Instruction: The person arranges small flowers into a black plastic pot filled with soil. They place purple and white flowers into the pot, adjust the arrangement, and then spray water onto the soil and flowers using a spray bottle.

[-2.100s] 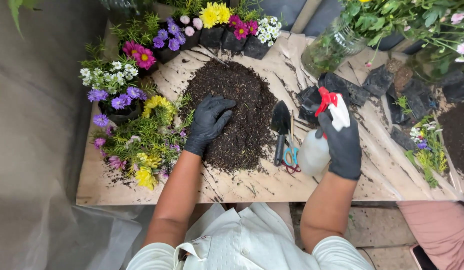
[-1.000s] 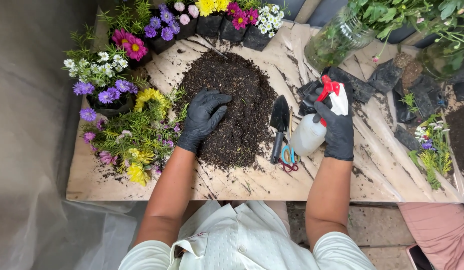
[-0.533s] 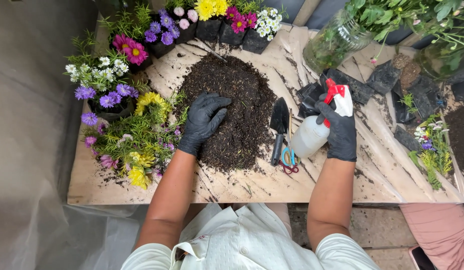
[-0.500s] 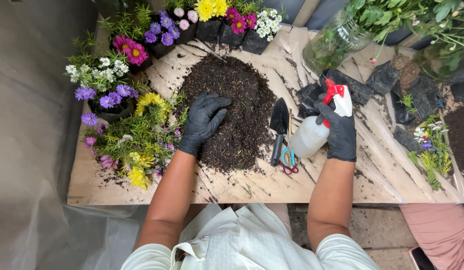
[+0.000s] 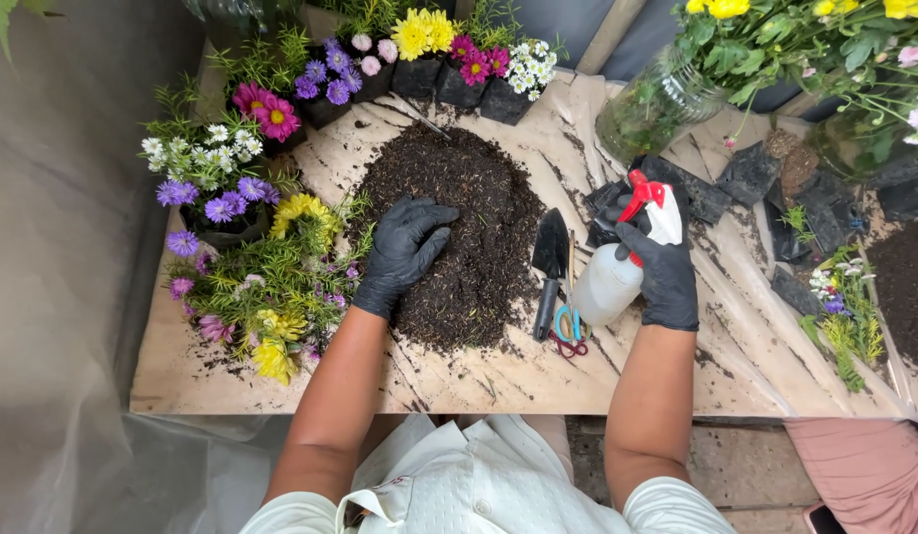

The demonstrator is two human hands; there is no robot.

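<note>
A mound of dark soil (image 5: 479, 198) lies in the middle of the wooden table (image 5: 231, 371). My left hand (image 5: 399, 252), in a black glove, rests flat with spread fingers on the mound's left side. My right hand (image 5: 661, 267), gloved the same, grips a translucent spray bottle (image 5: 609, 287) with a red and white trigger head, held tilted just right of the soil, nozzle end up.
A black trowel (image 5: 551, 259) and scissors with blue and red handles (image 5: 569, 321) lie between soil and bottle. Potted flowers (image 5: 261, 267) crowd the left and back edges. Empty black pots (image 5: 745, 173), a glass jar (image 5: 656, 99) and more plants stand at the right.
The bottle has tilted and drifted slightly left toward the soil since the earliest frame. My left hand stays on the mound with little shift. The camera view moved a little.
</note>
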